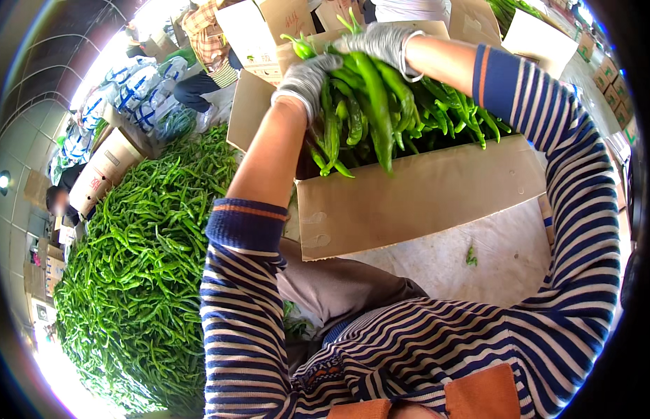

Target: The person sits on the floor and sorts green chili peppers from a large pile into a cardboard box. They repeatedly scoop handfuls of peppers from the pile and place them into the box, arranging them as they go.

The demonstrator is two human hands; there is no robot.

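Both my hands wear grey knitted gloves and meet over an open cardboard box (419,194) of long green chili peppers. My left hand (306,81) grips the near-left side of a bunch of green peppers (374,99), its fingers bent over the stem ends. From the far side my right hand (374,44) closes on the top of the same bunch. The peppers' tips hang down toward the box's near side. More peppers (453,107) lie in the box to the right, under my right forearm. The fingertips are partly hidden among the peppers.
A large heap of green peppers (146,272) lies left of my leg. Beyond it stand a printed cardboard box (107,165) and bundled plastic bags (141,91). People are at the far left and at the back. Other open cartons (539,44) stand behind the box.
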